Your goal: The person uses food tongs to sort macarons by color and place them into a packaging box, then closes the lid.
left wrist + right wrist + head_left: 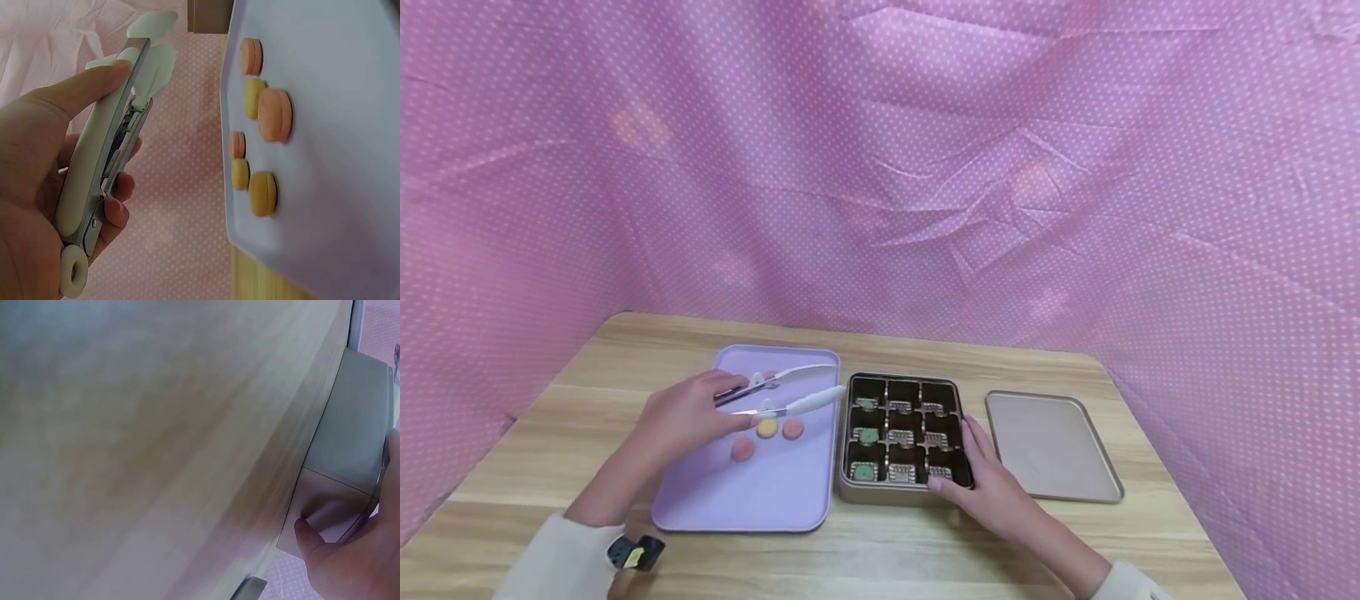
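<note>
My left hand (pixel 683 418) grips a pair of tongs (pixel 94 156) with white tips, held above the purple tray (pixel 737 504). The tips stand apart with nothing between them, pointing toward the box. Several macarons lie on the tray, among them a pink macaron (pixel 792 428) and a yellow macaron (pixel 262 194); the tongs partly cover others in the head view. To the right is a metal box (pixel 887 496) with a dark divided insert. Green macarons (pixel 868 436) sit in its left column of compartments. My right hand (pixel 1000 496) holds the box at its near right corner, thumb over the front rim.
A flat metal lid (pixel 1052 446) lies on the wooden table (pixel 917 550) to the right of the box. Pink dotted cloth (pixel 880 208) hangs behind the table and along both sides. The tray's right edge is close beside the box.
</note>
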